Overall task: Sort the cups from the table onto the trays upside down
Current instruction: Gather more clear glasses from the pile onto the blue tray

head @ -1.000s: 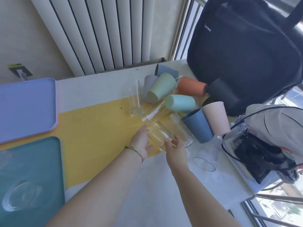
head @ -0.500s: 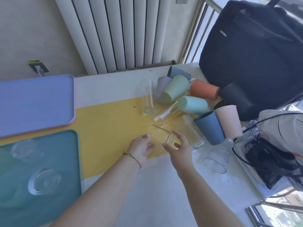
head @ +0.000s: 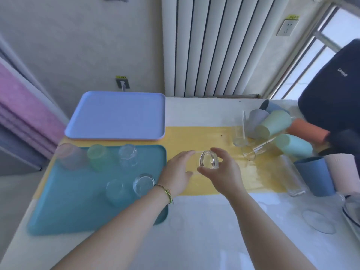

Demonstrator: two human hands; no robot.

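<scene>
While both hands meet over the yellow strip of the table, a clear glass sits between them, its thick round base turned towards the camera. The right hand has it, thumb curled under and fingers arched over the top, pinching the base end. The left hand is right alongside, fingers held together and stretched towards the glass, thumb apart below; whether it actually touches the glass I cannot tell. A thin braided bracelet shows on that wrist.

Just left of the hands lies the teal tray, already carrying five cups bottom-up: a pale lilac one, a green one, and three clear glasses. Behind it, the lilac tray is bare.

Over on the right, the pile waits: pastel cups lying tumbled against each other, clear glasses among them, with a blue cup and a pink cup side by side at the edge.
</scene>
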